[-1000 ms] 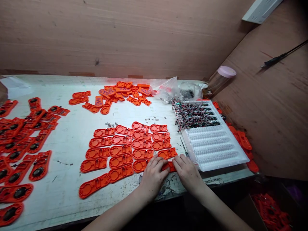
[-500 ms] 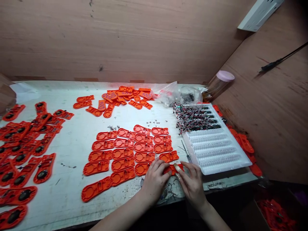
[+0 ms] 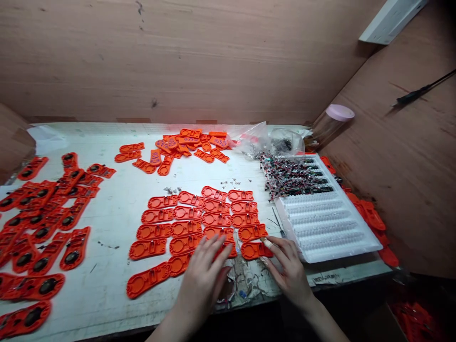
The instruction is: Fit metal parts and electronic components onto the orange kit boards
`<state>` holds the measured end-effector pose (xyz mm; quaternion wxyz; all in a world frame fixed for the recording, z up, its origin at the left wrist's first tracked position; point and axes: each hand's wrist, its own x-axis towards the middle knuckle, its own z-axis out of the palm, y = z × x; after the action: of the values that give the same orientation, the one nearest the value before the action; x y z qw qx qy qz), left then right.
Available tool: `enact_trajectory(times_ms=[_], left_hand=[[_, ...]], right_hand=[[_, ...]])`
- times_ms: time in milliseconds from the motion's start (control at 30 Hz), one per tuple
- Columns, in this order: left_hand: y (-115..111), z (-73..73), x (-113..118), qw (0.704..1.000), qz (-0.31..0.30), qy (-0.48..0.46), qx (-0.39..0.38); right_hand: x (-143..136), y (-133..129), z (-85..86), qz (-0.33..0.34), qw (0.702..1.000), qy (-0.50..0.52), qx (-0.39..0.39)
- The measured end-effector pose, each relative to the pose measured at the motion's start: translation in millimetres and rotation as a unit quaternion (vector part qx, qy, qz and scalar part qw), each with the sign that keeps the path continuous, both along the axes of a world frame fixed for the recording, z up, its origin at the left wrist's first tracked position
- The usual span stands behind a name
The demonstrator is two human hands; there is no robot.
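Orange casings in near-centre rows have bare round recesses, those at left seemingly further along with black discs; the left hand spreads over the rows, the right hand brackets the near-right casing, grip unclear.

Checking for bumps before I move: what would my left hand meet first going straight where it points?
Your left hand would probably meet the orange plastic piece just ahead, though the hand's height is unclear.
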<state>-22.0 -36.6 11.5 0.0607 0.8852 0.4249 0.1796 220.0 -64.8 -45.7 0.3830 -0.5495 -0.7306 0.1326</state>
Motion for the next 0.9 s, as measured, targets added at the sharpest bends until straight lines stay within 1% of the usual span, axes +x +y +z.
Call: enact_trajectory(times_ms=[67, 100, 167, 200, 233, 267, 300, 333, 400, 467, 533, 567, 600, 633, 667, 733, 767, 833, 900], left_hand=[[-6, 10.7, -34, 0.997, 0.074, -0.011, 0.029], [-9, 14.3, -51, 0.993, 0.114, -0.019, 0.039], [-13, 18.6, -78, 0.980, 0.183, -0.036, 0.066], [-12, 19.7, -87, 0.975, 0.202, -0.041, 0.080], [-9, 20.5, -93, 0.973, 0.210, -0.045, 0.090], [-3, 21.3, -95, 0.973, 0.204, -0.046, 0.097], [5, 22.2, -94, 0.976, 0.188, -0.044, 0.101], [16, 23.2, -89, 0.981, 0.164, -0.039, 0.100], [44, 25.2, -74, 0.990, 0.104, -0.026, 0.088], [78, 26.7, -54, 0.997, 0.048, -0.021, 0.053], [114, 28.3, -32, 0.998, 0.022, -0.057, -0.012], [133, 29.2, -19, 0.993, 0.020, -0.102, -0.055], [152, 30.1, -6, 0.981, 0.017, -0.163, -0.105], [171, 31.1, 9, 0.961, 0.015, -0.229, -0.157], [191, 31.9, 25, 0.949, 0.012, -0.259, -0.177], [233, 32.7, 61, 0.936, 0.017, -0.299, -0.186], [253, 32.8, 79, 0.926, 0.023, -0.324, -0.194], [294, 32.5, 113, 0.898, 0.035, -0.372, -0.233], [327, 31.3, 141, 0.860, 0.040, -0.415, -0.295]], right_hand=[[10, 3, 12.4, -0.017, 1.000, 0.013, 0.018], [18, 6, 20.2, -0.039, 0.999, 0.013, 0.032], [36, 16, 37.1, -0.110, 0.992, 0.004, 0.069], [43, 23, 45.3, -0.150, 0.985, 0.001, 0.087], [48, 31, 52.8, -0.182, 0.978, 0.002, 0.100], [50, 39, 59.1, -0.201, 0.974, 0.007, 0.107], [48, 47, 63.7, -0.203, 0.973, 0.016, 0.108], [43, 54, 66.4, -0.189, 0.976, 0.024, 0.103], [25, 64, 66.5, -0.130, 0.987, 0.038, 0.086], [7, 67, 61.4, -0.064, 0.994, 0.044, 0.078], [-1, 64, 53.9, -0.029, 0.995, 0.043, 0.081], [0, 63, 50.0, -0.029, 0.995, 0.043, 0.084], [2, 62, 46.1, -0.041, 0.994, 0.045, 0.089], [6, 62, 42.3, -0.063, 0.992, 0.051, 0.099], [10, 63, 38.4, -0.089, 0.988, 0.061, 0.114], [14, 66, 30.4, -0.137, 0.975, 0.087, 0.150], [15, 69, 26.0, -0.151, 0.969, 0.096, 0.168], [11, 73, 15.8, -0.159, 0.960, 0.096, 0.208], [5, 76, 4.5, -0.169, 0.952, 0.089, 0.241]])
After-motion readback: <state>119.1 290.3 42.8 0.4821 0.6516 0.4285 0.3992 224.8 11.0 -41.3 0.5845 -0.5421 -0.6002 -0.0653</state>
